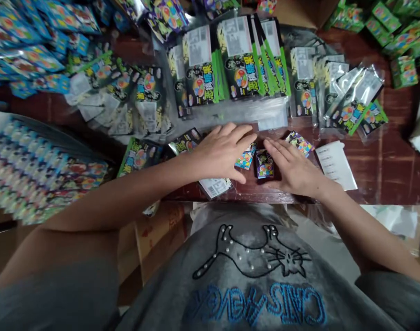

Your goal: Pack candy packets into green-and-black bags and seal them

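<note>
My left hand (227, 149) reaches over the table with its fingers stretched and its thumb apart. A small blue candy box (245, 158) shows partly under its fingers. To the right, my right hand (292, 168) lies flat with outstretched fingers beside a small purple candy box (265, 164), close to or touching its edge. Behind that hand another colourful small box (300, 143) is partly covered. A packet with a white barcode label (215, 186) lies below my left hand, and a black-and-green packet (185, 141) is beside its wrist.
Stacks of black-and-green packets (235, 59) stand at the back. More packets (150, 89) lie left of them. Blue boxes (27, 41) are heaped far left, green boxes (403, 37) far right. A sheet-like stack of printed packs (34, 170) and a white label strip (336, 165) flank my arms.
</note>
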Available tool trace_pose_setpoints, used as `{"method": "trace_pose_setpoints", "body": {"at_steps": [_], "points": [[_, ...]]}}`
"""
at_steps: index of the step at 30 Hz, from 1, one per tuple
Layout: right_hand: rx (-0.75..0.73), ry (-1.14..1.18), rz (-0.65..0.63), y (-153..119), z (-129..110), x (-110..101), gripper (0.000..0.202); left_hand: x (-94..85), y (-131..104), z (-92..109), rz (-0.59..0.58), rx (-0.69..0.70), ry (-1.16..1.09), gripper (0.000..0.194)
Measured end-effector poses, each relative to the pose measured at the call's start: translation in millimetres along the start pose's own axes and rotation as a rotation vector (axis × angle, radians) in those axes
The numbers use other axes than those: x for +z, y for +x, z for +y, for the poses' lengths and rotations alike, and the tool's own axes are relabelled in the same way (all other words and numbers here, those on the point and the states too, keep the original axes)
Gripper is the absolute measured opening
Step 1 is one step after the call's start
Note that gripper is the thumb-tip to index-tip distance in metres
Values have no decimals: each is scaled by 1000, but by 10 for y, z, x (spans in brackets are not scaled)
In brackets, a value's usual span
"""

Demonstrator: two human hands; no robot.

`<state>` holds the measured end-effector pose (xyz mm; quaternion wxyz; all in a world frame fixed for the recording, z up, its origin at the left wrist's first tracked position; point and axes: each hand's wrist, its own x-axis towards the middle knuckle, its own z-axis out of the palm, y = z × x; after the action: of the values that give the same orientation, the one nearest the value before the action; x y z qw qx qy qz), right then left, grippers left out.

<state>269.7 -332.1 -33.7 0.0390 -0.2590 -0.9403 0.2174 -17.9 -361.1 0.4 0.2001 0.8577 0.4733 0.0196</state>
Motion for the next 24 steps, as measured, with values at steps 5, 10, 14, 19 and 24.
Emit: {"method": "trace_pose_setpoints", "body": {"at_steps": [5,10,14,19,24], "points": [[53,-21,21,198,93,247,111,110,-38,59,-100,-40,96,103],[77,1,55,189,-12,228,119,239,-31,110,-45,-65,47,103],[38,-11,129,148,119,-223,116,287,-83,159,-42,-58,21,105],[600,-289,262,93,1131,-1175,92,23,136,110,134,15,24,86],[980,-354,245,49,2109,-1772,78,-835,939,-636,413,-46,167,57]]}}
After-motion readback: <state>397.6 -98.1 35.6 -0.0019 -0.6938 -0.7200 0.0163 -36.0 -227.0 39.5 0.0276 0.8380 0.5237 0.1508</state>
